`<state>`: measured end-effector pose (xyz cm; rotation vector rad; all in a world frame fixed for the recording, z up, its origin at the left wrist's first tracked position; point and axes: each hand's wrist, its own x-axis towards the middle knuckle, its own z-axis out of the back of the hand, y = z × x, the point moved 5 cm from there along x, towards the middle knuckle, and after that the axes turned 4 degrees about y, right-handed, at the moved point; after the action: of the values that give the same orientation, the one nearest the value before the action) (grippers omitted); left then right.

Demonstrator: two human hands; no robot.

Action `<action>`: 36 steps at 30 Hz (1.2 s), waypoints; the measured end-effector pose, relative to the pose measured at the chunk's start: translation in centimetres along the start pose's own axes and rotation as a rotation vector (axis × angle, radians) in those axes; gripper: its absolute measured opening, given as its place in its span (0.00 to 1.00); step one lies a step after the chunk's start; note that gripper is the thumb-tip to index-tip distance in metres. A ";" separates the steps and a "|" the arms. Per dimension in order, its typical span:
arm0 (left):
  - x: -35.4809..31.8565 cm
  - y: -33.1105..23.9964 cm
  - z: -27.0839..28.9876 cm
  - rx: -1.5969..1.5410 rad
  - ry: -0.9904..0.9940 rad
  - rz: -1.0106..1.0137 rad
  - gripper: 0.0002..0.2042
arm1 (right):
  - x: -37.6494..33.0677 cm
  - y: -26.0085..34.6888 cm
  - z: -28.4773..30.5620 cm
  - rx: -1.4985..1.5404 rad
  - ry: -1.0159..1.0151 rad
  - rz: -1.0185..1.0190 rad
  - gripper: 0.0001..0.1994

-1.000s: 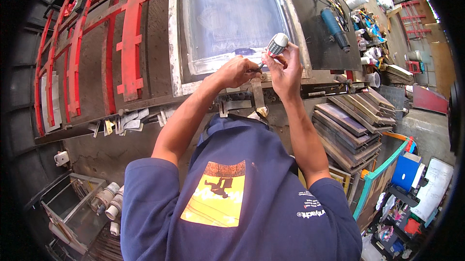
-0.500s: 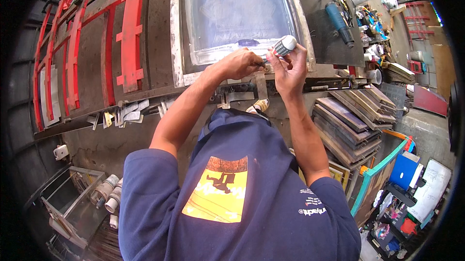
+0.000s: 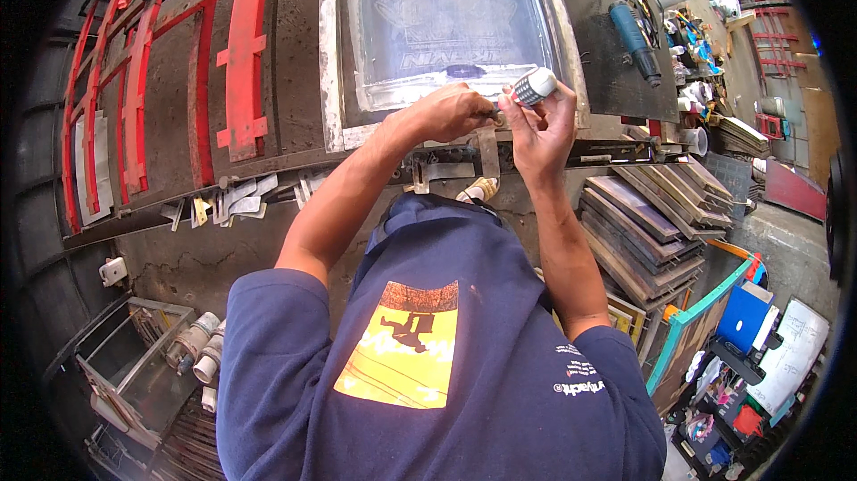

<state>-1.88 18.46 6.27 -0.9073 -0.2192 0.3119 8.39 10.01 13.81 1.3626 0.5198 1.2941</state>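
Silver-capped tube (image 3: 534,86) clamped in your right hand (image 3: 538,128); left hand (image 3: 453,111) pinches its tip at screen frame (image 3: 332,52) near edge; nothing applied yet.

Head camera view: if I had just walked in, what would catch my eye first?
Probably the two hands meeting at the middle top: the right hand holds a small white and grey cylinder, and the left hand pinches something at its lower end, too small to tell. Just behind them lies a framed printing screen with a bluish mesh. Bright red metal bars fan across the dark table on the left.
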 end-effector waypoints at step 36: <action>-1.9 -0.1 2.3 -0.078 0.031 0.010 0.15 | 3.8 3.4 -2.1 0.038 0.293 0.027 0.14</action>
<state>-4.41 19.42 7.64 -0.9897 -0.1994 0.3006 6.42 13.28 17.79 1.2208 0.7305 1.5232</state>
